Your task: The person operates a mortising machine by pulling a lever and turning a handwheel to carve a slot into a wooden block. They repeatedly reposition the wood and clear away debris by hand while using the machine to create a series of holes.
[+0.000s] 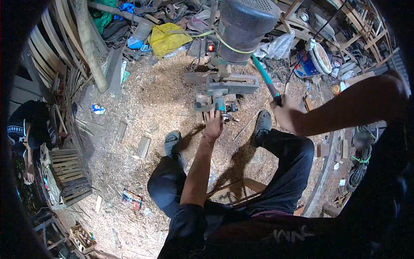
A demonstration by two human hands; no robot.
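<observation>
A floor-standing machine with a big dark motor housing stands in front of me, its switch glowing red. Under the housing sits a metal vise with a teal screw housing at its near side. My left hand reaches forward, fingers closed at the vise handle, partly covering it. Out to the right, a long green lever slopes down from the machine. Its black grip end is held by my right hand, fingers wrapped round it.
Wood shavings cover the floor. Loose wood blocks lie to the left, near a slatted wooden crate. Another person is at the far left. A paint bucket and a yellow sack stand among scrap behind.
</observation>
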